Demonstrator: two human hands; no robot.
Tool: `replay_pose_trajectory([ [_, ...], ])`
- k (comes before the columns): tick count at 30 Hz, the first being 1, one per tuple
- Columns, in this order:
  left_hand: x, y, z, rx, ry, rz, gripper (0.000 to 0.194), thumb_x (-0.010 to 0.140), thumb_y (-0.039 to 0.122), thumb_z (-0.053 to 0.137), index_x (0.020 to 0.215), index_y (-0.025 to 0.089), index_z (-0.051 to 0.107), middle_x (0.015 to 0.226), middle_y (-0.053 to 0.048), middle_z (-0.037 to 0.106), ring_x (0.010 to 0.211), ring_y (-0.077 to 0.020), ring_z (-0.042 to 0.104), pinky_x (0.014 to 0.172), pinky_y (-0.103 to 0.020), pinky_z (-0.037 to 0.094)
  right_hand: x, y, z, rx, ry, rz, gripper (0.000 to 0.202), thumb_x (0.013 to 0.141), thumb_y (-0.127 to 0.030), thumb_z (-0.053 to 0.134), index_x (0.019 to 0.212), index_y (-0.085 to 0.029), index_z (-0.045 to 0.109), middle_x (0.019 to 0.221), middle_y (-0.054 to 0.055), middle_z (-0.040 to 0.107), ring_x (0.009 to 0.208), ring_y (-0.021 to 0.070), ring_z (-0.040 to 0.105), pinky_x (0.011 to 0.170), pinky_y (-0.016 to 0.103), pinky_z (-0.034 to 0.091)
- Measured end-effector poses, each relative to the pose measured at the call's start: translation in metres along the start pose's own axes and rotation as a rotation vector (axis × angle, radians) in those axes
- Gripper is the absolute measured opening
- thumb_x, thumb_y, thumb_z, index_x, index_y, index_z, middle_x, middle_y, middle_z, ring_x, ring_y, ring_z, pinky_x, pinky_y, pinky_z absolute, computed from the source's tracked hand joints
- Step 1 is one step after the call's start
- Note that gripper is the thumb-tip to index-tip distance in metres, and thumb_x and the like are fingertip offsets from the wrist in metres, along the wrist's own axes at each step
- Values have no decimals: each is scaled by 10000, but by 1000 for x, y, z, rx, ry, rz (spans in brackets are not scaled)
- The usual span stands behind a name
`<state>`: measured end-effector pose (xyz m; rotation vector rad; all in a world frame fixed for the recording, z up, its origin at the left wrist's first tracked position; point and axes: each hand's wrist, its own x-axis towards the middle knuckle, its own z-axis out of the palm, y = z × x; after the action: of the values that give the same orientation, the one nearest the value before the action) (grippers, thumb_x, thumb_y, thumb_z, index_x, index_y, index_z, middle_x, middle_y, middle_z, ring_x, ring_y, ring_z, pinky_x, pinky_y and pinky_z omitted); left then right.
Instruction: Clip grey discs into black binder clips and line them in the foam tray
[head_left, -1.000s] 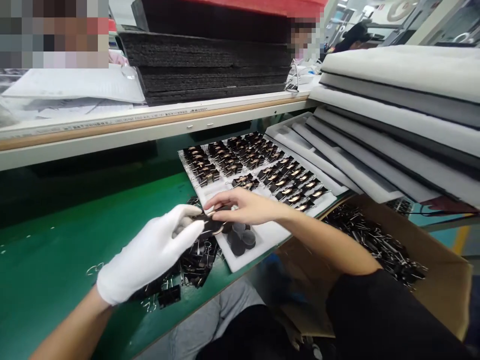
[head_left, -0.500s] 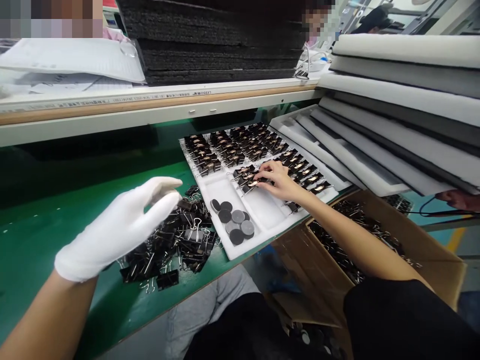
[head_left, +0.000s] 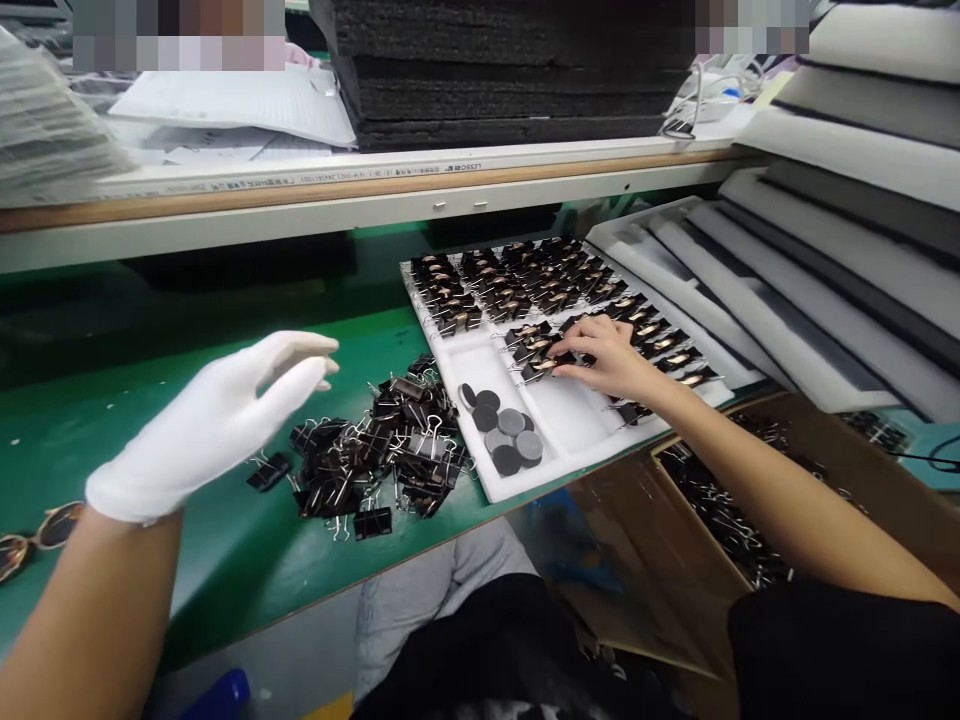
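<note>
A white foam tray [head_left: 555, 447] on the green table holds rows of black binder clips [head_left: 442, 290] with pale pieces between their jaws. Several round black and grey discs [head_left: 512, 421] lie in its front left compartment. My bare right hand [head_left: 596, 352] is over the tray's middle, thumb and fingers closed around a binder clip [head_left: 541, 368] in the front row. My left hand [head_left: 225, 405], in a white glove, hovers over the table with thumb and fingers apart and nothing between them. To its right is a loose heap of black binder clips [head_left: 375, 445].
Stacked foam trays [head_left: 825, 270] lean at the right. A cardboard box of clips [head_left: 720, 520] stands below the table's front edge. Behind, a shelf [head_left: 315, 205] carries a black foam stack [head_left: 510, 80]. Sunglasses [head_left: 56, 525] lie at the far left.
The view has turned left, so the tray and heap appear further right. My left hand has drawn away from the clip heap. My right hand stays at the same row of clips.
</note>
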<state>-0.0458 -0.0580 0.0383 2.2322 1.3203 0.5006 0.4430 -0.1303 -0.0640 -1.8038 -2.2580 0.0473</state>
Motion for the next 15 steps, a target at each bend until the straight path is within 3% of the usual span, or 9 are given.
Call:
replay_pose_trajectory([
  [6, -21, -56, -6, 132, 102, -205, 346, 991, 574, 549, 1247, 404, 708, 1238, 73, 793, 1183, -269, 728, 1097, -427, 518, -11, 9, 1, -147, 51, -47, 331, 1031, -509, 610, 1102, -238, 787, 1093, 141, 649, 1096, 323, 514, 934, 493, 287],
  [11, -35, -105, -2, -21, 284, -272, 314, 1000, 486, 575, 1257, 373, 715, 1143, 43, 826, 1120, -269, 774, 1096, -440, 556, -6, 7, 6, -141, 33, 46, 291, 985, -471, 680, 1100, -252, 833, 1089, 147, 590, 1091, 336, 487, 889, 474, 319],
  [15, -39, -123, 5, 35, 324, -271, 320, 1006, 495, 570, 1265, 383, 721, 1155, 35, 828, 1143, -284, 776, 1128, -486, 556, -4, 7, 3, -155, 4, 71, 283, 959, -479, 725, 1081, -256, 849, 1123, 151, 568, 1115, 347, 482, 905, 488, 338],
])
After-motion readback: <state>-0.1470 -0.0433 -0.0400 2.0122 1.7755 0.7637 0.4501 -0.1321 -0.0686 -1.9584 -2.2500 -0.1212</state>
